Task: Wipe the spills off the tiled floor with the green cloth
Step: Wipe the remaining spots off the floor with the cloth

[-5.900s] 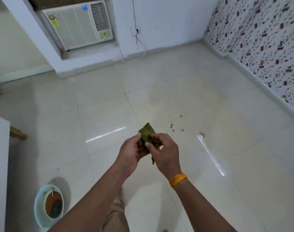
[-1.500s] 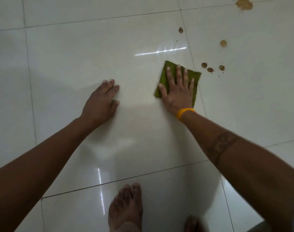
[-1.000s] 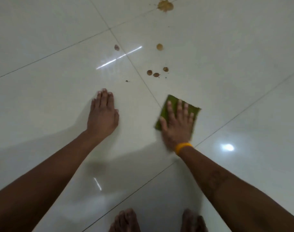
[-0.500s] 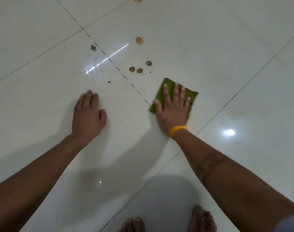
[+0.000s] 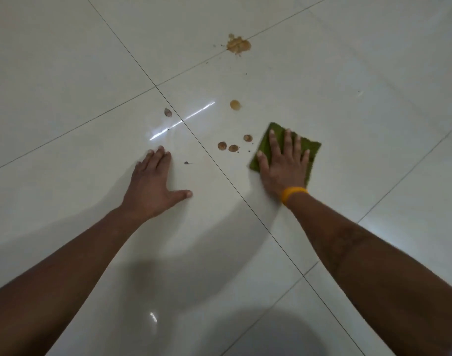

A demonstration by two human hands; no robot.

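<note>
The green cloth (image 5: 312, 150) lies flat on the glossy white tiled floor (image 5: 348, 98). My right hand (image 5: 282, 165) presses down on it with fingers spread, an orange band at the wrist. Just left of the cloth sit three small brown spill drops (image 5: 232, 145). A single drop (image 5: 235, 105) lies farther away, a big tan splash (image 5: 238, 44) beyond it, and a greyish spot (image 5: 167, 112) to the left. My left hand (image 5: 153, 187) rests flat on the floor, fingers apart, holding nothing.
Dark grout lines (image 5: 219, 170) cross between my hands. A tiny dark speck (image 5: 186, 162) lies beside my left fingertips. A bright light streak (image 5: 181, 122) glares off the tile. A dark round shadow covers the near floor.
My right hand has slid the cloth forward and right, up beside the three drops. The left hand has shifted forward with the thumb spread out. My feet have left the view.
</note>
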